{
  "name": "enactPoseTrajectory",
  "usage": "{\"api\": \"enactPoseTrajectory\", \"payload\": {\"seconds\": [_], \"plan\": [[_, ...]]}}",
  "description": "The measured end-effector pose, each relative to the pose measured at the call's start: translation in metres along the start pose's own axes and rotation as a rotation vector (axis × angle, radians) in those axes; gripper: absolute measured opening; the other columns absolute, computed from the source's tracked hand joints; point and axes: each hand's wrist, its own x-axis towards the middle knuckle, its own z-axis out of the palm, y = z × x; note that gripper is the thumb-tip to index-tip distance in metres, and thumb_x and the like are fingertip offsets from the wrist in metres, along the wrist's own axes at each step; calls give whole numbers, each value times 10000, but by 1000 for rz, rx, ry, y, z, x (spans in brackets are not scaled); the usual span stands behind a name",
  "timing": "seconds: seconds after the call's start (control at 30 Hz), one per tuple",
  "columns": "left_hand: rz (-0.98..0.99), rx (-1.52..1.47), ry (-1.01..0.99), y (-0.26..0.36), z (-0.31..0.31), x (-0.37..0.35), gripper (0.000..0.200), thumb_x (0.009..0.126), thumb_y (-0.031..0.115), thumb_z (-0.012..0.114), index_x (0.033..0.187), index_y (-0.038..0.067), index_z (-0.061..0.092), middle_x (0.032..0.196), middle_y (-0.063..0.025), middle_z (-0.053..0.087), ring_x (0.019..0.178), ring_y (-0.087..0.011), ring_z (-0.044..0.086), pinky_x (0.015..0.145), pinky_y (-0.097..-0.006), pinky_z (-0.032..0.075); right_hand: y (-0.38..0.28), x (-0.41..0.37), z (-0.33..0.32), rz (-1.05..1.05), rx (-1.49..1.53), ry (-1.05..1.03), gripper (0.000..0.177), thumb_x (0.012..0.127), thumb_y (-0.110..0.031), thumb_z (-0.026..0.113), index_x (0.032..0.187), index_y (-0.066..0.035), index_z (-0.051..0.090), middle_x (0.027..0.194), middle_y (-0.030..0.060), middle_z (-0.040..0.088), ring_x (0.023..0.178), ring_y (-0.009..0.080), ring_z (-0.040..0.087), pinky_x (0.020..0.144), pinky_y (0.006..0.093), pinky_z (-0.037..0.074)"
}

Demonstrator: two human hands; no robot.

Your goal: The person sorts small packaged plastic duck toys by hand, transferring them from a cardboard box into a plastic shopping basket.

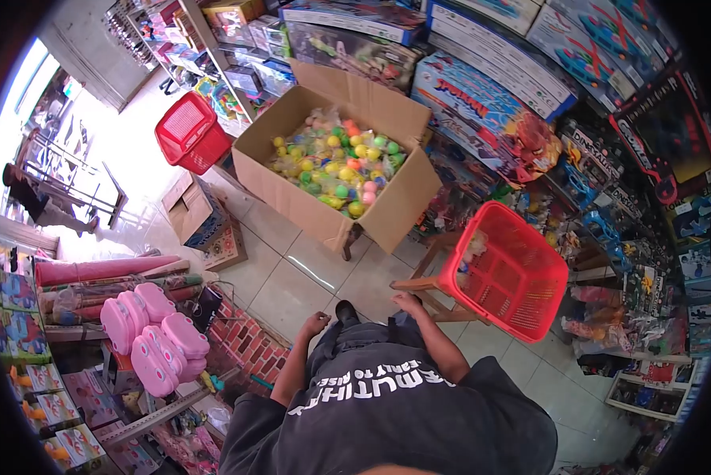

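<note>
I look straight down my dark printed shirt at a tiled shop floor. My left hand (pixel 317 322) hangs by my hip with its fingers curled and nothing in it. My right hand (pixel 408 303) is lowered just beside the near corner of a wooden stool (pixel 420 283), holding nothing; I cannot tell if it touches the wood. On the stool a red plastic basket (pixel 507 275) rests tilted, with a small packet inside. Ahead stands an open cardboard box (pixel 387 207) full of coloured balls in bags.
Shelves of boxed toys (pixel 482 103) run along the right and back. A second red basket (pixel 188 131) and a small carton (pixel 193 210) sit at the back left. Pink cases (pixel 153 332) and rolled mats (pixel 102 271) fill the left rack. A person stands far left.
</note>
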Motion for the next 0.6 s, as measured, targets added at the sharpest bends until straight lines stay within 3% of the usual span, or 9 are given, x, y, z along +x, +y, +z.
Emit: {"api": "enactPoseTrajectory", "payload": {"seconds": [0.03, 0.07, 0.13, 0.17, 0.3, 0.4, 0.47, 0.6], "plan": [[-1, -6, 4, -9, -6, 3, 485, 821, 465, 578, 1067, 47, 577, 857, -109, 631, 764, -188, 593, 654, -327, 487, -5, -4, 4, 100, -54, 158, 279, 800, -341, 612, 966, -119, 645, 806, -24, 624, 743, 109, 564, 669, 273, 443], [72, 75, 30, -18, -11, 5, 488, 820, 460, 572, 1049, 29, 590, 898, -149, 639, 829, -238, 607, 723, -347, 481, -10, -8, 8, 98, -60, 152, 279, 800, -341, 612, 966, -119, 645, 806, -24, 624, 743, 109, 564, 669, 273, 443], [140, 144, 62, -24, -18, 0, 493, 819, 455, 565, 1032, 12, 604, 939, -189, 647, 893, -288, 622, 792, -368, 475, -19, -16, 15, 222, 106, 306, 296, 750, -305, 626, 923, -70, 673, 898, 109, 668, 858, 218, 628, 781, 312, 460], [154, 117, 79, -19, -22, -5, 494, 821, 456, 561, 1042, 15, 602, 966, -208, 638, 943, -310, 607, 823, -375, 463, -22, -13, 17, 195, 80, 263, 238, 810, -299, 583, 924, -97, 636, 814, -11, 623, 701, 101, 554, 642, 265, 459], [152, 18, 109, -15, -36, -23, 490, 827, 450, 556, 1063, 23, 599, 989, -225, 631, 977, -330, 597, 844, -380, 455, -43, 4, 34, 70, 49, 244, 232, 821, -269, 576, 954, -87, 629, 814, -8, 616, 719, 104, 556, 628, 267, 455], [127, -6, 120, -23, -40, -25, 499, 830, 450, 553, 1078, 19, 593, 1007, -225, 627, 987, -335, 592, 854, -378, 450, -99, 8, 35, -1, -25, 94, 246, 835, -263, 574, 985, -75, 622, 828, 10, 616, 736, 111, 562, 626, 263, 452], [116, -36, 120, -32, -41, -19, 500, 832, 450, 550, 1083, 19, 590, 1009, -225, 627, 990, -332, 592, 857, -376, 448, -133, 14, 37, -81, -138, -136, 295, 842, -303, 581, 1018, -67, 610, 844, 23, 615, 747, 115, 566, 630, 265, 452], [84, -124, 142, -40, -55, -14, 509, 838, 452, 540, 1094, 15, 581, 1015, -227, 625, 1002, -324, 589, 866, -372, 442, -201, 18, 46, -174, -231, -326, 338, 854, -345, 576, 1049, -70, 599, 887, 22, 614, 785, 111, 561, 644, 271, 453]]}}
